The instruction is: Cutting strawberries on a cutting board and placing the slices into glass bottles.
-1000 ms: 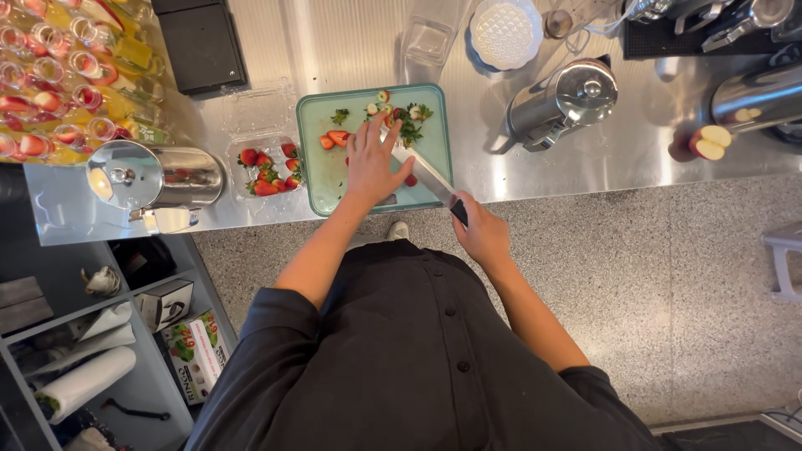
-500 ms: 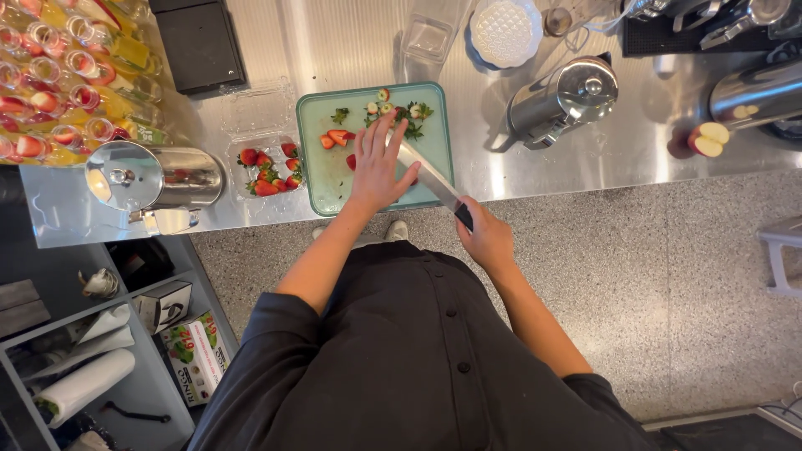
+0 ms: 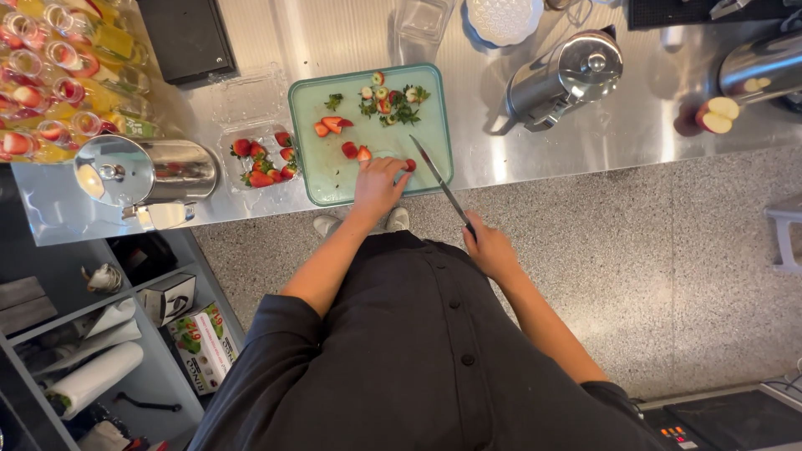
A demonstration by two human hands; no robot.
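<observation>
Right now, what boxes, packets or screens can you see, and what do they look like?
Clear plastic punnet: on the steel counter, left of the green cutting board, holding red strawberries.
Printed carton: on the lower shelf at bottom left, rectangular, white with green and red patches.
Small box: on the shelf just above that carton, white and dark.
Control panel: bottom right corner, dark with small orange lights.

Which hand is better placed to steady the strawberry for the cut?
Left. The left hand already rests on the cutting board, fingertips at the strawberry. The right hand grips the knife beside it.
</observation>
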